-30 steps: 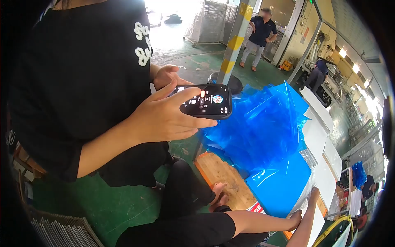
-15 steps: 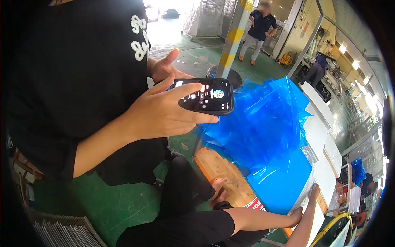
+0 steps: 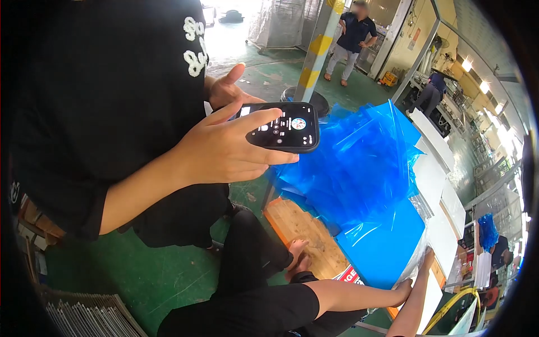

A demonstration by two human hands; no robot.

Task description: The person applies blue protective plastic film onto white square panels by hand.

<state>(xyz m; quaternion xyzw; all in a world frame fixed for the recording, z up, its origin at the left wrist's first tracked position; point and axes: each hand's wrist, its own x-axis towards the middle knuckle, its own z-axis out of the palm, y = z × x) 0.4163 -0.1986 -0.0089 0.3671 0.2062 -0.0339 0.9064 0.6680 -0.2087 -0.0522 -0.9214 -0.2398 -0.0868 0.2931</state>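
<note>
My left hand (image 3: 403, 293) reaches in from the bottom beside my right forearm, near the lower edge of a flat blue sheet (image 3: 387, 250). Farther out, my right hand (image 3: 429, 259) lies at a strip of clear plastic film (image 3: 416, 265) along that sheet's side. Fingers of both hands are too small and hidden to read. Crumpled blue film (image 3: 353, 168) is heaped on the far part of the blue sheet. White panels (image 3: 441, 208) lie on the right.
Close on my left, a co-worker in black holds a smartphone (image 3: 303, 126). A wooden board (image 3: 314, 236), a striped post (image 3: 314, 56) and a black bucket (image 3: 320, 104) stand around the pile. Stacked panels (image 3: 90, 314) are at lower left. Another person (image 3: 353, 39) stands far back.
The view has shifted slightly, and the phone appears a little higher. My right hand has moved slightly upward in the picture. The blue film and sheet look unchanged.
</note>
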